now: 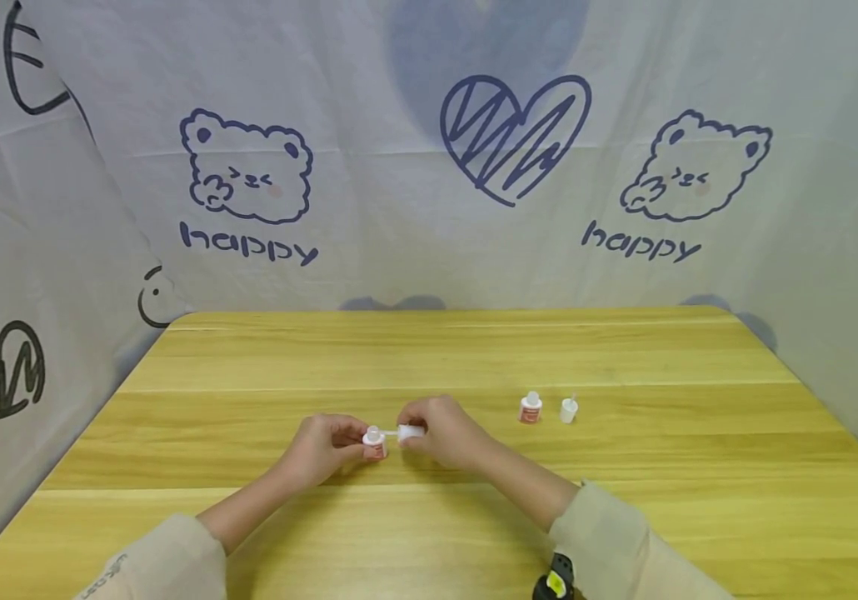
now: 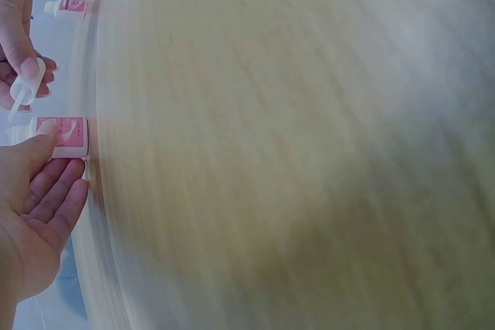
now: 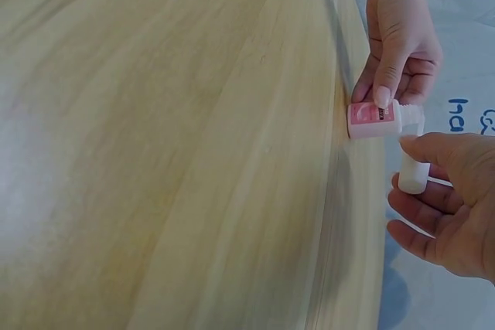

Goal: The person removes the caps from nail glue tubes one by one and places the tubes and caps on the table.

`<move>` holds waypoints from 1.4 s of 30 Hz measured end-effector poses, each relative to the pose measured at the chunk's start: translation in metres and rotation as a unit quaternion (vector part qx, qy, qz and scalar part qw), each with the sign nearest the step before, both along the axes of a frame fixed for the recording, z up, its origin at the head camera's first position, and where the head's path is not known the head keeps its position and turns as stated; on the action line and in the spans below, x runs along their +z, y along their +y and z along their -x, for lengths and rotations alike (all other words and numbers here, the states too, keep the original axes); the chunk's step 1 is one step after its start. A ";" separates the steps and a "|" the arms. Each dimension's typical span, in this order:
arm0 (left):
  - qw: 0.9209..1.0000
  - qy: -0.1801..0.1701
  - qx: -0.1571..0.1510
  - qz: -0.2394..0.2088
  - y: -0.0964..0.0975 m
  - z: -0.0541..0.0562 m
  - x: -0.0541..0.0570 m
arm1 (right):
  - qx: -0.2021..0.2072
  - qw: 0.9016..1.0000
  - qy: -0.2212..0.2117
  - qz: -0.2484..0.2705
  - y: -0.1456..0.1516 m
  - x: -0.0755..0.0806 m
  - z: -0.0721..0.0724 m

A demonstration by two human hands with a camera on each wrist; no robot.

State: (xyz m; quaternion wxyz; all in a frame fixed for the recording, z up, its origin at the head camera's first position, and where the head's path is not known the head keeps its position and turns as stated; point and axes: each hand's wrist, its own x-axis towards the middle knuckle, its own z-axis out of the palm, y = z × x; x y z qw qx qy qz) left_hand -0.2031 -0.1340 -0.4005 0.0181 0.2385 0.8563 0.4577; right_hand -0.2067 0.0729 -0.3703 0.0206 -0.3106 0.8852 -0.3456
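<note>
On the wooden table, my left hand (image 1: 320, 450) pinches a small white bottle (image 1: 375, 447) between thumb and fingers. The bottle stands upright, its pink-red label and uncapped, translucent neck showing. In the right wrist view, the thumb of that hand lies across the label (image 3: 370, 113). Just right of the bottle, my right hand (image 1: 444, 433) grips a white cap (image 1: 410, 432) from which a thin white stem (image 1: 390, 432) sticks out. The cap lies sideways in the fingers, and its stem points left, right at the bottle's neck.
To the right, a second uncapped white bottle (image 1: 530, 408) with a red label stands on the table. Beside it a matching cap (image 1: 567, 411) rests with its stem up. A printed white cloth (image 1: 384, 208) hangs behind the table and along its sides.
</note>
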 end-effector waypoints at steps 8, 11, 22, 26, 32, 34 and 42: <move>1.000 -0.013 0.014 0.004 0.000 0.000 -0.001 | -0.016 0.999 -0.032 0.019 0.003 -0.002 -0.002; 1.000 -0.012 0.013 0.008 0.000 -0.001 0.001 | -0.023 0.998 -0.041 0.032 0.004 -0.003 -0.003; 1.000 -0.009 0.016 0.009 0.001 -0.001 0.001 | -0.031 0.995 -0.057 0.070 0.008 -0.016 -0.003; 1.000 -0.012 0.015 0.006 0.001 0.000 0.000 | -0.039 0.992 -0.071 0.100 0.010 -0.022 -0.004; 0.999 -0.024 0.021 0.007 0.002 0.000 -0.002 | -0.065 0.987 -0.069 0.131 0.012 -0.028 -0.005; 0.999 -0.024 0.020 0.007 0.001 0.000 -0.002 | -0.072 0.985 -0.070 0.138 0.012 -0.029 -0.005; 1.000 -0.013 0.013 0.002 0.000 -0.001 0.000 | -0.071 0.986 -0.060 0.136 0.013 -0.033 -0.005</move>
